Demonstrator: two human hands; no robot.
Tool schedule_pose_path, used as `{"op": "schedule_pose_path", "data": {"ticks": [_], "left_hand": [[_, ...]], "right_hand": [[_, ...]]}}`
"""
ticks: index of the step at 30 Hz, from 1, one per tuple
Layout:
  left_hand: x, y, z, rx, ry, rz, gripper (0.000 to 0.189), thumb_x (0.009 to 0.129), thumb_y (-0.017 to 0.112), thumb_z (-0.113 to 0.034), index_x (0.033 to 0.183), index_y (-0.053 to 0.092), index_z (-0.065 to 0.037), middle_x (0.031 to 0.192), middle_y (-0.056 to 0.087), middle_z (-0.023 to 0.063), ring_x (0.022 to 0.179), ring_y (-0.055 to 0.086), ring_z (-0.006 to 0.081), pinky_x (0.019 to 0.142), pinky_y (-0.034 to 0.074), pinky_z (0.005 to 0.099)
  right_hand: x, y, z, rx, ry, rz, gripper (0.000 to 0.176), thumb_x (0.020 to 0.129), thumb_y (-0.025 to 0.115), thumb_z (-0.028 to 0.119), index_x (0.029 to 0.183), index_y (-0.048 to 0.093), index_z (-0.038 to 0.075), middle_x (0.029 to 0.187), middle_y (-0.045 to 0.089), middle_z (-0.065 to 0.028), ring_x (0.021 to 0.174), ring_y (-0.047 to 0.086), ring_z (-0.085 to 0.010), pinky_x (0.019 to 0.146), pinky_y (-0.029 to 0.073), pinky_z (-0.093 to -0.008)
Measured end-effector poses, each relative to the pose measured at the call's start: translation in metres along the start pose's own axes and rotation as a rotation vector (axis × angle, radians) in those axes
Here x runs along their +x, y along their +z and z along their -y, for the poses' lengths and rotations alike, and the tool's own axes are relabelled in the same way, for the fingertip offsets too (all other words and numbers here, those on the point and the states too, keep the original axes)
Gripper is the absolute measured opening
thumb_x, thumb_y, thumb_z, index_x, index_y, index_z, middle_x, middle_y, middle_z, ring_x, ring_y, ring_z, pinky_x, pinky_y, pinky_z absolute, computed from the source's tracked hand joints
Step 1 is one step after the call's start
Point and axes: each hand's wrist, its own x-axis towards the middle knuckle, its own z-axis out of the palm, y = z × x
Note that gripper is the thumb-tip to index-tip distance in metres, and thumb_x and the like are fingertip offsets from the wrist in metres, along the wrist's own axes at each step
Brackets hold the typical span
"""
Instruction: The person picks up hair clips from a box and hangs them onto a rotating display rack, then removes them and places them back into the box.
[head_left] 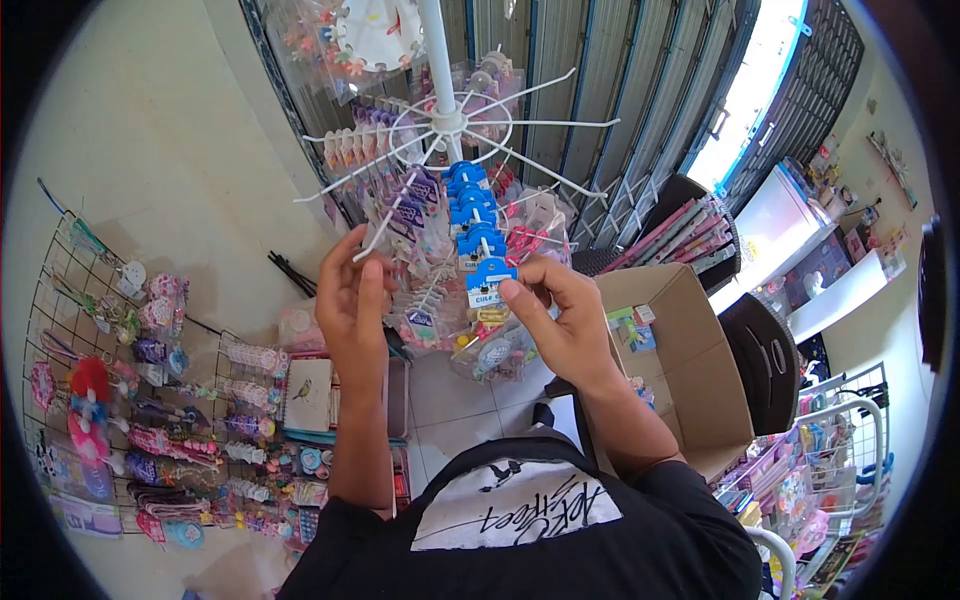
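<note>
My right hand (570, 325) pinches the nearest blue header card (490, 283) between thumb and fingers at its right edge. Small packaged items, yellowish near the top, hang under that card. Behind it, several matching blue cards (470, 205) line up along one arm of a white rotating display rack (448, 122). My left hand (352, 310) is raised at the rack's left side, thumb and index finger apart around the upturned tip of a wire hook (360, 256). Purple-carded packets (408, 210) hang farther back along that hook.
An open cardboard box (700, 370) stands at the right with a few small packets inside. Wire grids of hair accessories (250, 430) cover the left wall. A dark woven chair (755, 350) is beyond the box. A metal folding gate (600, 110) closes off the back.
</note>
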Motion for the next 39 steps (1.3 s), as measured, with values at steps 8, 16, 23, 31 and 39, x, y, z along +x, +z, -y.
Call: {"op": "schedule_pose_path", "data": {"ticks": [8,16,23,31,39], "left_hand": [[0.010,-0.004,0.012,0.065,0.017,0.069,0.027,0.102,0.054,-0.020,0.115,0.066,-0.001,0.090,0.068,0.0068,0.079,0.062,0.0116,0.067,0.043,0.0246],[0.039,-0.026,0.022,0.047,-0.007,-0.043,0.026,0.100,0.058,-0.020,0.112,0.067,0.001,0.089,0.069,0.0069,0.078,0.063,0.0107,0.068,0.042,0.0236],[0.081,-0.050,0.040,0.013,-0.090,-0.061,0.034,0.100,0.058,-0.026,0.122,0.063,0.000,0.089,0.065,0.0013,0.077,0.059,0.0082,0.067,0.044,0.0227],[0.074,-0.087,0.029,0.325,0.186,-0.417,0.038,0.100,0.056,-0.030,0.119,0.061,0.002,0.106,0.066,0.0106,0.095,0.062,0.0202,0.083,0.048,0.0332],[0.000,-0.026,0.000,0.630,1.038,0.094,0.033,0.104,0.047,-0.026,0.103,0.053,0.006,0.075,0.059,0.0136,0.061,0.059,0.0212,0.047,0.047,0.0278]], "right_hand": [[0.017,-0.006,-0.004,-0.207,0.035,-0.016,0.013,0.091,0.070,0.011,0.088,0.066,-0.001,0.069,0.058,-0.0005,0.063,0.049,-0.0054,0.057,0.037,-0.0232],[0.004,-0.026,-0.004,-0.276,-0.130,-0.024,0.013,0.087,0.074,0.015,0.090,0.070,0.002,0.072,0.064,-0.0079,0.056,0.055,-0.0156,0.054,0.043,-0.0287],[-0.026,-0.092,-0.039,-0.406,0.112,0.277,0.012,0.088,0.071,0.013,0.094,0.071,0.002,0.072,0.065,-0.0068,0.057,0.057,-0.0142,0.055,0.045,-0.0305],[-0.111,-0.293,-0.166,-0.226,0.690,-0.182,0.024,0.093,0.071,0.025,0.092,0.068,0.001,0.077,0.065,0.0000,0.069,0.057,-0.0062,0.061,0.046,-0.0236],[-0.366,-0.339,-0.412,-0.579,1.435,-0.144,0.048,0.074,0.082,0.034,0.104,0.067,0.000,0.092,0.069,-0.0139,0.084,0.067,-0.0218,0.070,0.053,-0.0363]]}}
